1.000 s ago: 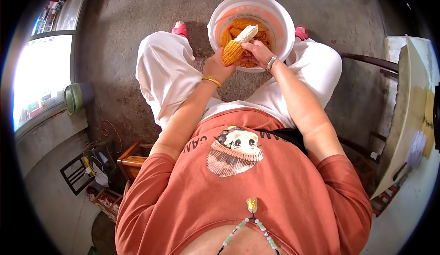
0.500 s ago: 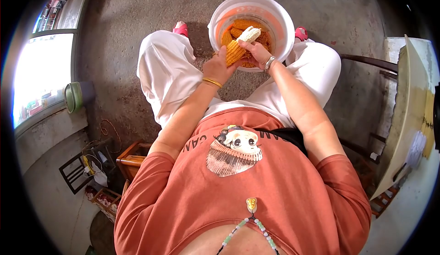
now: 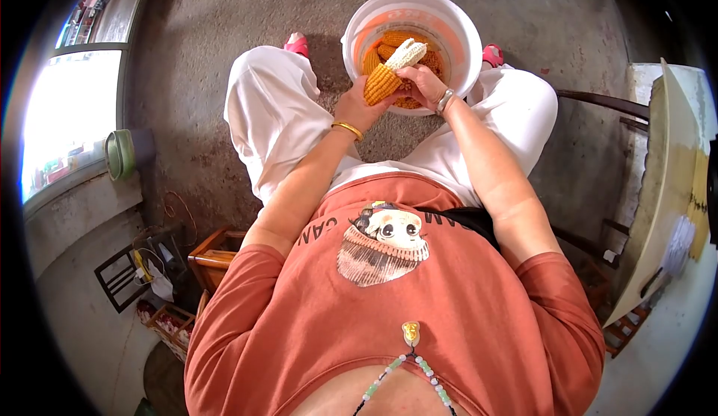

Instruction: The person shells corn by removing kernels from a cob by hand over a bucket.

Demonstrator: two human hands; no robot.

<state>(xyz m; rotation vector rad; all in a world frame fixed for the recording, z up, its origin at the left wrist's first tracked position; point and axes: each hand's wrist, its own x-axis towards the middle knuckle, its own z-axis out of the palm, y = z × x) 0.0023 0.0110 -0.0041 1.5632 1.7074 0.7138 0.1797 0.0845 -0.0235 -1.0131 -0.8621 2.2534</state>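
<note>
An ear of corn (image 3: 382, 84) is held at a slant over the near side of a white bucket (image 3: 470, 53). Yellow kernels cover its lower part, while the upper part is a bare white cob (image 3: 407, 54). My left hand (image 3: 357, 106), with a gold bangle at the wrist, is wrapped round the kernel-covered end. My right hand (image 3: 425, 85) grips the ear from the other side, its thumb near the border between kernels and bare cob. Inside the bucket lie more yellow ears (image 3: 396, 38) and loose kernels (image 3: 408, 103). Some of my fingers are hidden beneath the ear.
The bucket stands on the concrete floor (image 3: 224, 12) between my knees. A dark wooden chair part (image 3: 606, 103) and a pale board (image 3: 651, 192) are at the right. On the left are a green container (image 3: 120, 154) and a wooden stool-like piece (image 3: 217, 255).
Both hands remain on the ear and have shifted only slightly. The ear is turned a little, and slightly more of the bare white cob shows.
</note>
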